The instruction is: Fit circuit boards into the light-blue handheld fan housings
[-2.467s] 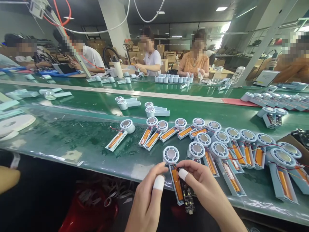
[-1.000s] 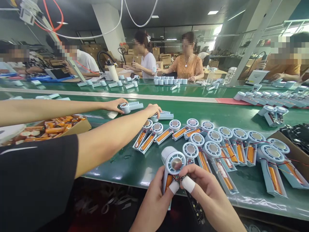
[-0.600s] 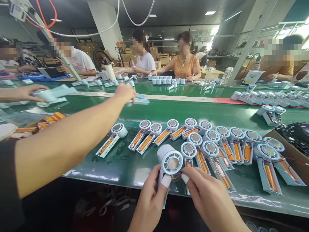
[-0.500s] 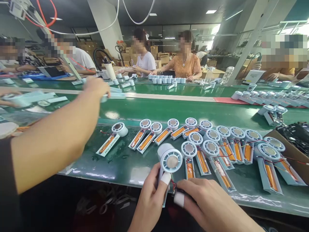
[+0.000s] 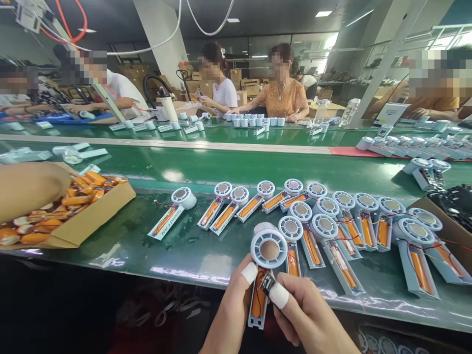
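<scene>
My left hand grips a pale blue handheld fan at its open handle, with the round fan head at the top. Inside the handle lies an orange battery. Between the thumb and fingers of my right hand is a small black circuit board, held over the handle near red and black wires. White wraps cover both thumb tips. Several similar fan units lie on the green bench around my hands, such as a single fan on the left.
A cardboard box of orange batteries stands at left, with another person's arm reaching across it. At right, a second box holds black parts. A green conveyor runs behind. Several people sit across the line.
The fan in my left hand has turned so its open handle and battery show. My right hand has brought the circuit board over the handle. The other person's arm has drawn back left, uncovering the battery box.
</scene>
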Demonstrator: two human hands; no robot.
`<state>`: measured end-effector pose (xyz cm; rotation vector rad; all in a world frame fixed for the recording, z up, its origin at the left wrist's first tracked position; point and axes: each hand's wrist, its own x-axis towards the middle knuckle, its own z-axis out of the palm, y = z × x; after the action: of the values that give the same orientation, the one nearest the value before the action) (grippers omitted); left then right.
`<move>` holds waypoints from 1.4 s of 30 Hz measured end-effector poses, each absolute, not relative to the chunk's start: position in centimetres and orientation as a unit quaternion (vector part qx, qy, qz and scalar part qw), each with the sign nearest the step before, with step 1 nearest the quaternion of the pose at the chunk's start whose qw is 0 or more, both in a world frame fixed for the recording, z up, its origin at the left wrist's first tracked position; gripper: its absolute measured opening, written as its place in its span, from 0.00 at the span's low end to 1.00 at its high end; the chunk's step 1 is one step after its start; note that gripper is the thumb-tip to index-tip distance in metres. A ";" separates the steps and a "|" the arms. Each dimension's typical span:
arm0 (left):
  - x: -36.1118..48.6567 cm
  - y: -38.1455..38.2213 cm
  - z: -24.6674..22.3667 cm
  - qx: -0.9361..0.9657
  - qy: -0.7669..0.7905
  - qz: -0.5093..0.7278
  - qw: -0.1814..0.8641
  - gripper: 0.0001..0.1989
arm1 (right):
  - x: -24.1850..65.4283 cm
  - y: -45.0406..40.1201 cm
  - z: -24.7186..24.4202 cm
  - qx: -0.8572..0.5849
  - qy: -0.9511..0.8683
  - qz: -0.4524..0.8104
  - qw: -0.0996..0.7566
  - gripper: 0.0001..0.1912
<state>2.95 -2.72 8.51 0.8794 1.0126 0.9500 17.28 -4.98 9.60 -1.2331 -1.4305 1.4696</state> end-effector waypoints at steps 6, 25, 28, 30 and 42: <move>3.4 -3.5 8.8 0.334 0.413 0.439 0.725 0.28 | 16.5 -5.1 8.6 -0.500 -0.454 0.587 0.447 0.31; 4.0 -2.4 7.9 0.412 0.511 0.461 0.597 0.20 | 14.0 -7.6 5.1 -0.581 -0.441 0.404 0.552 0.26; 4.3 -2.3 8.0 0.390 0.534 0.470 0.585 0.17 | 13.6 -7.7 3.8 -0.612 -0.482 0.290 0.556 0.20; 4.2 -2.4 8.0 0.351 0.559 0.477 0.581 0.17 | 13.6 -7.6 3.3 -0.606 -0.516 0.217 0.566 0.18; 3.6 -2.5 8.4 0.249 0.504 0.484 0.671 0.24 | 14.9 -8.3 3.2 -0.560 -0.656 0.042 0.503 0.35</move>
<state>3.63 -2.45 8.44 0.5613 1.1363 1.0900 14.86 -8.26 3.24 -1.3533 -1.5854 0.1020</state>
